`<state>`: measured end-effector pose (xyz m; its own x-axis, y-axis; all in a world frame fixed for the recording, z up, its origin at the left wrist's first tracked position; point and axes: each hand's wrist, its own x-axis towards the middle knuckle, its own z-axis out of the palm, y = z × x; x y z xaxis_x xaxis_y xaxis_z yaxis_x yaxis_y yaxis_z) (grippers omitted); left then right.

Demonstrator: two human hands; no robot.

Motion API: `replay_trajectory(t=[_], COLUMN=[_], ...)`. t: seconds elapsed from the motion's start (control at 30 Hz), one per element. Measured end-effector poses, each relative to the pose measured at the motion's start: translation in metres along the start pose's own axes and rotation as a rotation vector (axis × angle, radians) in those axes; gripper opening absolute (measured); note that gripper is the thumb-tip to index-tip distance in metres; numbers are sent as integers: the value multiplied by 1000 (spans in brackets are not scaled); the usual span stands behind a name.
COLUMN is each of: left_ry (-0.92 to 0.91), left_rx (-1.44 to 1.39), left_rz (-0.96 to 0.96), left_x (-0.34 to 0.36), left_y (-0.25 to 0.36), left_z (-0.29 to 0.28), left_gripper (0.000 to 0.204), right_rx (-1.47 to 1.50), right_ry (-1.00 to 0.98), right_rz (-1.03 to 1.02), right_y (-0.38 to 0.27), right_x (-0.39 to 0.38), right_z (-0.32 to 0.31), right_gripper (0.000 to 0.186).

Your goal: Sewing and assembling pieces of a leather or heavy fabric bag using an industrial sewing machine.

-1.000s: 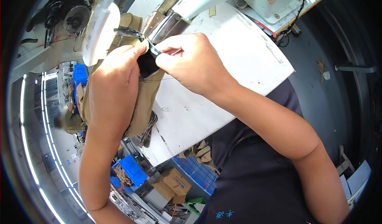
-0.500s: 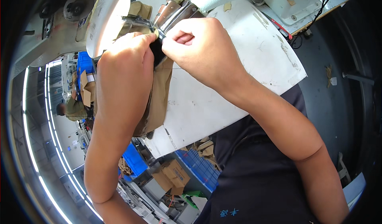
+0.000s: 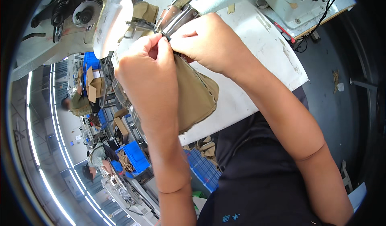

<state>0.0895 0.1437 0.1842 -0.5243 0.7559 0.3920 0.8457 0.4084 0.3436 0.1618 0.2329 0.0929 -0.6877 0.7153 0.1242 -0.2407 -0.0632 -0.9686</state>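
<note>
Your left grip (image 3: 146, 71) and right grip (image 3: 213, 45) pinch the tan cloth (image 3: 195, 97), now swung below them, broad face exposed.

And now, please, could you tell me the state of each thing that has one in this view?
Left hand: fingers pinching the khaki piece
Right hand: fingers pinched at the same edge
Khaki piece: held at one end
White tabletop: scuffed
Blue bin: open, holding brown pieces
Cardboard box: open
Ceiling lights: lit
</note>
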Motion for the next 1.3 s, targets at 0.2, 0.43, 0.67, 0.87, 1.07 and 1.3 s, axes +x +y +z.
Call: replay_trajectory(t=[0.2,0.43,0.67,0.87,1.07,1.3], left_ry=[118,5,64,-85,-37,-70], left_rx=[-203,-253,-998,-1283,-1240,-1337], left_rz=[-130,145,-473,-469,-449,-458], left_x=[-29,-107,-115,-111,-93,-62], left_y=[-9,-28,-90,-87,-100,-110], left_z=[12,15,-16,-29,-21,-25], left_gripper=[20,16,61,65,62,62], right_rx=[229,-139,295,267,377,412], right_ry=[-65,150,-93,-94,-97,-81], right_rz=[98,-231,125,188,205,169], right_y=[9,19,5,-17,-14,-18], right_x=[-11,-42,-58,-75,-56,-33], right_z=[2,7,8,-1,7,13], right_gripper=[21,24,21,24,30,31])
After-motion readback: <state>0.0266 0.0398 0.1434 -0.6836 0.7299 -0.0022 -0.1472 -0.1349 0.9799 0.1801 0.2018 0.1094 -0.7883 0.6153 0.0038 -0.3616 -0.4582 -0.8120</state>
